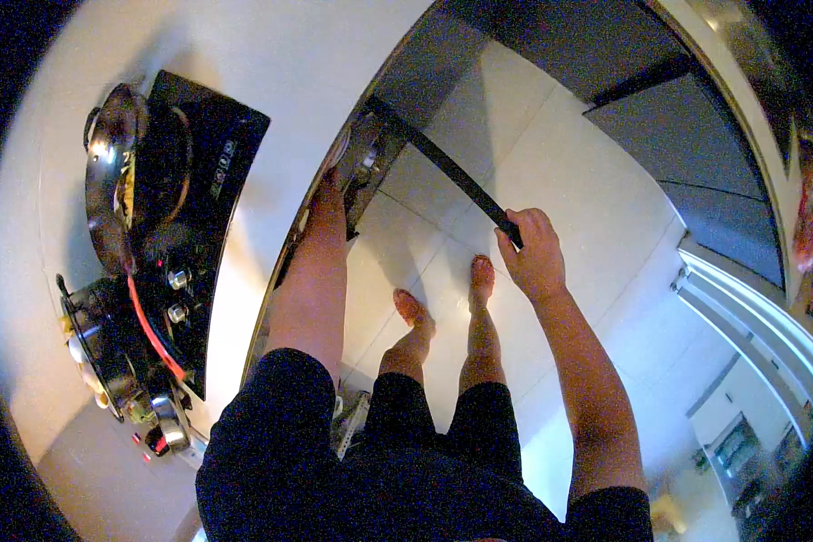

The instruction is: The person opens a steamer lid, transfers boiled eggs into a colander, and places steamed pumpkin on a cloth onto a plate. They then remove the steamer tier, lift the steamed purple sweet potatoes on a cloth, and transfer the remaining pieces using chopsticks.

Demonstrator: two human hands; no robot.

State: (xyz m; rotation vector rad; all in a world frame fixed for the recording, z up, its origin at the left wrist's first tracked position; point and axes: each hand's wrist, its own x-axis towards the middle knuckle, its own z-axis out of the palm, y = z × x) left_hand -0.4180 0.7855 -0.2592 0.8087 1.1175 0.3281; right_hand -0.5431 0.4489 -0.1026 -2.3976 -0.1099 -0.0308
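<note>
My right hand [535, 251] is closed around the free end of a long black edge [452, 172], which looks like the top of a cabinet door or drawer front swung out from the counter. My left arm reaches down beside the counter edge, and my left hand [331, 178] is at the cabinet opening. Its fingers are mostly hidden. Close to it are a pale rounded thing, perhaps a dish [337, 149], and some shiny metal items [365, 155], too blurred to name.
On the white counter [289, 54] sits a black cooktop [230, 117] with a dark wok [108, 194] and its red handle [149, 330]. A steel pot [171, 423] and eggs [83, 361] are nearer me. Dark cabinets [677, 135] stand opposite.
</note>
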